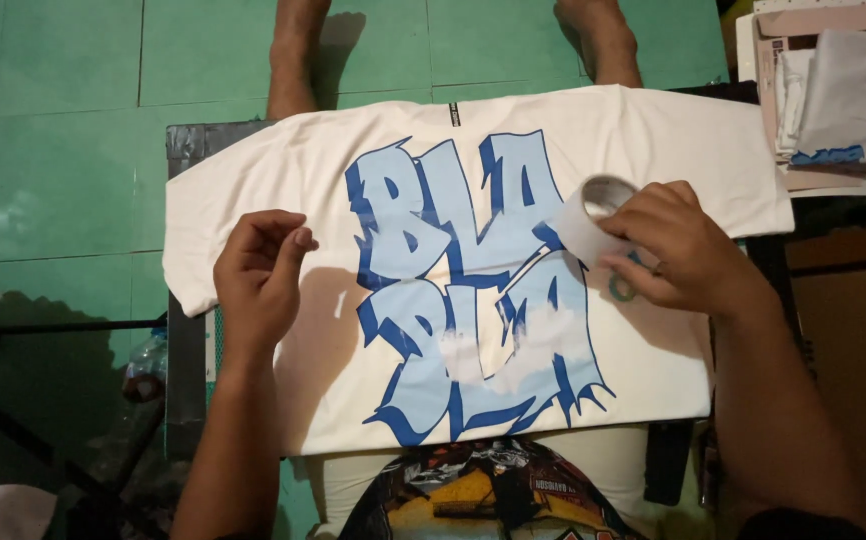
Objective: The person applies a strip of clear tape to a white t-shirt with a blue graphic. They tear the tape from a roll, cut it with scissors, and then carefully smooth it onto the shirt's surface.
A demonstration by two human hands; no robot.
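Note:
A white T-shirt (653, 150) lies flat on a dark board, with a large blue graffiti-style print (453, 290) across its chest. My right hand (678, 250) grips a roll of white tape (593, 215) just over the print's right edge. A glossy clear film seems to cover the print. My left hand (258, 275) rests on the shirt to the left of the print, its fingers curled loosely, and holds nothing that I can see.
The dark board (188, 340) juts out at the left under the shirt. Stacked papers and cloth (833, 90) sit at the top right. Beyond the board lies a green tiled floor (53, 120), where another person's bare legs (298, 60) stand.

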